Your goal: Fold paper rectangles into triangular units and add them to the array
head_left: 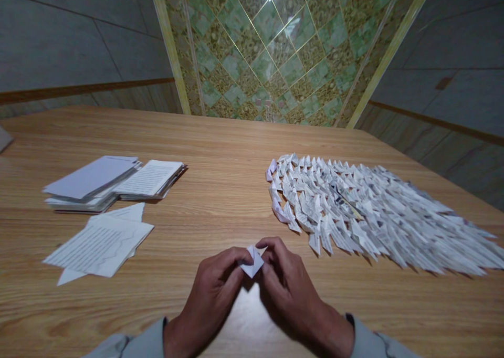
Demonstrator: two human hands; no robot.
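Observation:
A small piece of folded white paper (252,267), with a pointed lower corner, is held just above the table near its front edge. My left hand (214,282) pinches its left side between thumb and forefinger. On the other side, my right hand (285,282) has its thumb at the paper's right edge and its forefinger curled over the top. To the right lie many folded paper boats (315,200), set close together in rows. Loose printed sheets (104,245) lie to the left of my left hand.
Behind the loose sheets stand a stack of larger paper (92,177) and a stack of smaller printed sheets (151,178). The wooden table (220,153) reaches back to a green tiled wall (271,59). Part of a brown object (4,139) shows at the left edge.

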